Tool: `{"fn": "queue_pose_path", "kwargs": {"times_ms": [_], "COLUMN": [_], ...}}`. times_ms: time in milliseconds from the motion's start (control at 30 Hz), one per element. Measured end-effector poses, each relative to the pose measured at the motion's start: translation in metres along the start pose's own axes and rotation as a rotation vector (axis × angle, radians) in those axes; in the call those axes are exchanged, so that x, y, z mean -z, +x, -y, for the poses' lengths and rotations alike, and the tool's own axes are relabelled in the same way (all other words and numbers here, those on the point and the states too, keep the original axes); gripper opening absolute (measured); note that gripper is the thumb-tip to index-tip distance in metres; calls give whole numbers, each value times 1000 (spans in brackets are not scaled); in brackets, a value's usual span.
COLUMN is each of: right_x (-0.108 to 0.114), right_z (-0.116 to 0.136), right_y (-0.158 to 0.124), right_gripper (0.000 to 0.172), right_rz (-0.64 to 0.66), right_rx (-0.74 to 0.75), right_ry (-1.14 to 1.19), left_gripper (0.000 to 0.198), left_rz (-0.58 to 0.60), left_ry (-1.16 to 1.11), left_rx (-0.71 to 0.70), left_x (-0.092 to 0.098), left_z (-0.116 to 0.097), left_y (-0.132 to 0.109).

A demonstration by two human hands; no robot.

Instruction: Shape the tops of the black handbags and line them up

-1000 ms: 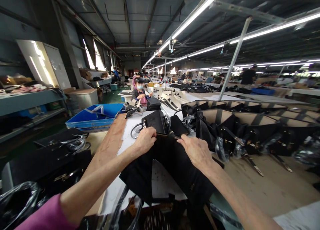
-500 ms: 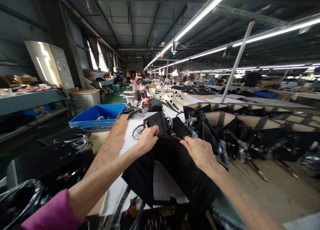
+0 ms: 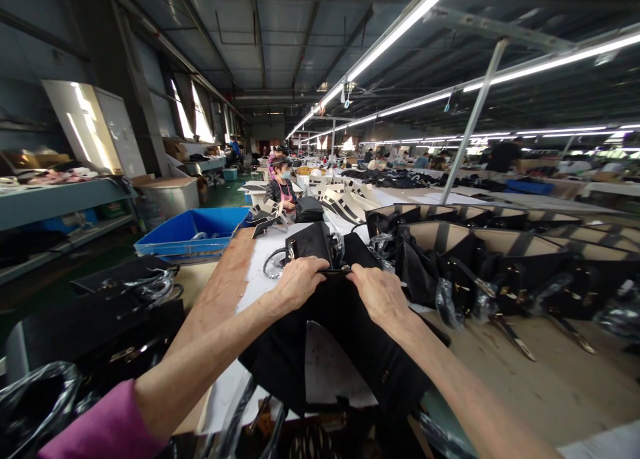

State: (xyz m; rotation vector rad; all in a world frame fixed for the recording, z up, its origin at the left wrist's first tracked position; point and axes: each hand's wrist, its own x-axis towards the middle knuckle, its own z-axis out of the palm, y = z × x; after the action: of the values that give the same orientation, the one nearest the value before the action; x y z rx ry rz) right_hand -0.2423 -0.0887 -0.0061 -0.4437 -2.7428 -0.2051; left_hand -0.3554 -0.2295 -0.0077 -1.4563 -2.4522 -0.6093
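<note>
A black handbag (image 3: 345,326) stands in front of me, its dark panels hanging down toward the table edge. My left hand (image 3: 303,282) pinches the bag's upper edge from the left. From the right, my right hand (image 3: 377,292) grips the same edge, thumb and fingers closed on it. Only a short stretch of edge shows between the two hands. Just behind them lies another black bag (image 3: 313,242) with a plastic-wrapped handle. The fingertips are partly hidden by the hands themselves.
Several black bags with beige linings (image 3: 505,252) line the right side. More black bags (image 3: 95,326) lie at left. A blue bin (image 3: 193,229) stands beyond them. A masked co-worker (image 3: 283,186) sits at the table's far end. A metal post (image 3: 473,126) rises at right.
My hands have drawn closer together along the bag's upper edge, the right moving left and the left slightly right. The bag remains in both hands.
</note>
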Motion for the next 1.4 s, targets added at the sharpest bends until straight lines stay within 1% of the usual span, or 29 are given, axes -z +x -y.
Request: {"fn": "queue_pose_path", "kwargs": {"times_ms": [133,400,500,633,733,800,900,1000,1133,1267,1400], "right_x": [-4,-4,-3,-3,-3,-3,-1,-1,-1,-3,-5], "right_z": [2,1,2,4,6,7,8,7,6,3,1], "right_y": [5,7,5,6,9,12,15,16,16,18,20], "right_gripper": [29,31,29,23,19,20,24,27,29,30,30], "right_rz": [-7,-9,-32,-63,-29,7,36,46,40,5,2], "right_rx": [42,65,71,149,194,187,168,183,205,225,228], "right_ry": [-1,-32,-24,19,39,38,21,20,21,15,26], "left_gripper": [20,20,20,21,20,19,27,35,25,22,22], "left_rz": [12,-2,5,7,9,-7,-30,5,69,82,72], "left_ry": [46,83,77,47,31,14,10,64,96,48,-33], "left_rx": [-5,-12,12,36,39,31,33,39,31,83,94], "left_x": [1,-2,-2,-1,-1,1,5,8,7,6,7], "left_z": [0,1,1,1,1,2,4,10,19,24,21], "left_y": [1,3,3,4,3,0,-7,-14,-15,-12,-9]}}
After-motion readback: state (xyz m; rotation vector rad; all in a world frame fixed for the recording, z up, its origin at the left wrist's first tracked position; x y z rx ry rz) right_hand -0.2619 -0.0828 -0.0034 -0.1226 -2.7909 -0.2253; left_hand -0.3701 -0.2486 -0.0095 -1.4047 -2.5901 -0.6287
